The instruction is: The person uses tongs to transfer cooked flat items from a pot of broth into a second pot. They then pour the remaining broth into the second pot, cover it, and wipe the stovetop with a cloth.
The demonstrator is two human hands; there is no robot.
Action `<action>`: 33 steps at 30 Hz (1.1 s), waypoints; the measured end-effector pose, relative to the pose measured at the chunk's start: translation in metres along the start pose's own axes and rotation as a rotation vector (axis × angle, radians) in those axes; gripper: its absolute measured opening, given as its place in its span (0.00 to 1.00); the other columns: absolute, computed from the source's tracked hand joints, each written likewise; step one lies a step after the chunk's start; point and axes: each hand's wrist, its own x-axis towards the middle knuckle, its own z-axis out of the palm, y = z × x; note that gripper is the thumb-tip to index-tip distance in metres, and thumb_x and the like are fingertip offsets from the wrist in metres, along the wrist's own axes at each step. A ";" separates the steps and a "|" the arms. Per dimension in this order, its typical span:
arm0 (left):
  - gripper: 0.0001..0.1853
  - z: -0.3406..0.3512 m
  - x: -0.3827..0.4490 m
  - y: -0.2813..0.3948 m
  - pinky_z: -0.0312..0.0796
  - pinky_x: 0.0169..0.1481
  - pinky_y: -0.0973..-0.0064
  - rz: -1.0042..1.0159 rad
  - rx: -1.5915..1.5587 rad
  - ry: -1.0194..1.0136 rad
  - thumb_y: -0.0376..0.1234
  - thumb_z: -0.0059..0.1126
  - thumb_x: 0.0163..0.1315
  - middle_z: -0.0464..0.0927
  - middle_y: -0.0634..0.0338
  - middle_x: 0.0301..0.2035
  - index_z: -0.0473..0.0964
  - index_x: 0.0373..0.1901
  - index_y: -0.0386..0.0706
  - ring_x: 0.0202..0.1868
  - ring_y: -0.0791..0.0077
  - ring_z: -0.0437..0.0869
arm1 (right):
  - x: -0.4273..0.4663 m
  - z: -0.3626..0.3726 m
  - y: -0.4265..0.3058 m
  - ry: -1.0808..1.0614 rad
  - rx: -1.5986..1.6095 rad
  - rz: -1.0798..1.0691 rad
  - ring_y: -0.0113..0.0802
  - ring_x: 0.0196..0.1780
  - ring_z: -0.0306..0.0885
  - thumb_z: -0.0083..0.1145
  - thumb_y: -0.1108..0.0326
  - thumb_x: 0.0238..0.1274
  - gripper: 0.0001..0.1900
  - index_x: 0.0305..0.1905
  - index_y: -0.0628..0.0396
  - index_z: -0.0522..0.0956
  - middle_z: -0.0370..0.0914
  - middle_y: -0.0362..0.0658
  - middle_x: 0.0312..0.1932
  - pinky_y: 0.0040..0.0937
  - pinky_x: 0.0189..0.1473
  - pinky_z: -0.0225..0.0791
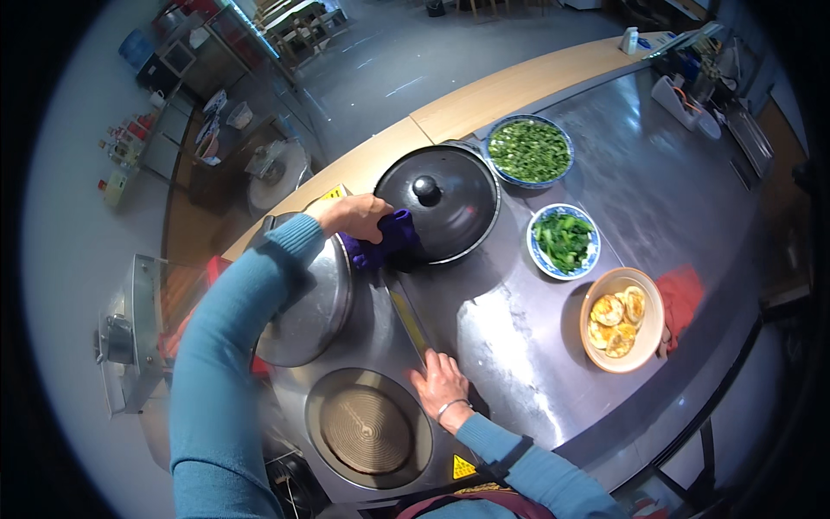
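Note:
My left hand (360, 217) grips a dark purple cloth (392, 237). The cloth lies against the near left side of a pot with a black knobbed lid (457, 220). Under my left forearm, a large round metal lid (311, 318) is partly hidden. My right hand (442, 388) is low over the steel counter (447, 298), its fingers at the near end of a narrow yellowish strip (407, 316). Whether it grips the strip or only touches it is unclear. Just left of this hand is a round recessed hob (367, 429) with a ridged centre.
To the right stand a bowl of chopped greens (529, 150), a bowl of leafy greens (563, 242) and a bowl of fried eggs (619, 318). A red cloth (681, 300) lies beside the eggs. A wooden ledge (512, 81) borders the far side. Utensil holders (677, 102) stand far right.

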 end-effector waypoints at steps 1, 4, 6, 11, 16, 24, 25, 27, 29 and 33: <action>0.30 0.000 -0.008 0.013 0.77 0.57 0.59 -0.006 -0.026 0.030 0.37 0.62 0.51 0.84 0.41 0.45 0.76 0.59 0.38 0.50 0.47 0.85 | 0.001 0.002 0.001 -0.020 -0.024 0.014 0.55 0.57 0.76 0.62 0.49 0.66 0.29 0.62 0.59 0.72 0.77 0.54 0.52 0.51 0.54 0.72; 0.25 0.010 -0.042 0.044 0.77 0.53 0.57 -0.048 -0.173 0.193 0.37 0.61 0.52 0.84 0.40 0.38 0.75 0.53 0.37 0.46 0.45 0.86 | -0.001 0.008 0.004 0.083 0.007 -0.006 0.58 0.56 0.77 0.60 0.50 0.67 0.27 0.61 0.59 0.73 0.79 0.56 0.52 0.52 0.54 0.73; 0.20 0.036 -0.060 0.073 0.79 0.47 0.53 -0.117 -0.118 0.282 0.37 0.62 0.52 0.84 0.41 0.34 0.75 0.47 0.37 0.41 0.42 0.86 | -0.002 0.009 0.008 0.073 0.067 0.016 0.59 0.55 0.77 0.56 0.46 0.69 0.28 0.60 0.59 0.73 0.79 0.57 0.52 0.52 0.54 0.73; 0.18 0.128 -0.102 0.154 0.76 0.48 0.46 -0.213 -0.256 0.257 0.34 0.59 0.56 0.82 0.35 0.38 0.70 0.46 0.36 0.42 0.36 0.84 | -0.018 -0.010 0.038 0.003 0.182 0.048 0.61 0.54 0.80 0.55 0.49 0.71 0.24 0.59 0.58 0.77 0.82 0.59 0.51 0.50 0.56 0.73; 0.17 0.192 -0.133 0.243 0.74 0.49 0.47 -0.263 -0.456 0.503 0.31 0.57 0.55 0.78 0.37 0.37 0.68 0.45 0.35 0.42 0.37 0.81 | -0.079 -0.096 0.107 -0.022 0.552 0.133 0.34 0.38 0.84 0.56 0.61 0.74 0.16 0.55 0.61 0.80 0.85 0.48 0.38 0.31 0.44 0.77; 0.17 0.245 -0.205 0.389 0.73 0.41 0.53 -0.382 -0.498 0.774 0.28 0.64 0.50 0.73 0.48 0.35 0.68 0.41 0.41 0.39 0.48 0.79 | -0.111 -0.275 -0.001 0.010 0.761 -0.216 0.35 0.41 0.84 0.49 0.74 0.74 0.14 0.58 0.65 0.78 0.84 0.49 0.39 0.33 0.49 0.78; 0.18 0.250 -0.212 0.398 0.72 0.42 0.56 -0.401 -0.474 0.766 0.29 0.67 0.50 0.73 0.50 0.35 0.69 0.41 0.42 0.41 0.52 0.79 | -0.120 -0.293 -0.028 0.015 0.769 -0.302 0.36 0.41 0.84 0.49 0.73 0.73 0.15 0.58 0.65 0.78 0.84 0.49 0.38 0.36 0.51 0.78; 0.18 0.260 -0.224 0.412 0.71 0.43 0.59 -0.433 -0.473 0.803 0.29 0.67 0.50 0.73 0.52 0.35 0.69 0.40 0.43 0.42 0.54 0.79 | -0.138 -0.333 -0.077 0.054 0.641 -0.651 0.35 0.40 0.84 0.49 0.71 0.71 0.15 0.57 0.63 0.78 0.85 0.49 0.36 0.36 0.51 0.76; 0.22 0.275 -0.235 0.420 0.73 0.47 0.58 -0.522 -0.486 0.847 0.26 0.67 0.47 0.74 0.49 0.38 0.71 0.45 0.40 0.44 0.50 0.79 | -0.161 -0.363 -0.116 0.083 0.574 -1.038 0.32 0.39 0.83 0.50 0.72 0.67 0.10 0.47 0.60 0.80 0.85 0.47 0.34 0.33 0.48 0.74; 0.22 0.312 -0.259 0.414 0.74 0.51 0.56 -0.835 -0.440 0.895 0.23 0.61 0.47 0.74 0.47 0.41 0.72 0.47 0.36 0.46 0.47 0.79 | -0.187 -0.388 -0.162 -0.095 0.371 -1.428 0.31 0.37 0.82 0.50 0.69 0.67 0.08 0.44 0.58 0.77 0.84 0.45 0.34 0.34 0.47 0.73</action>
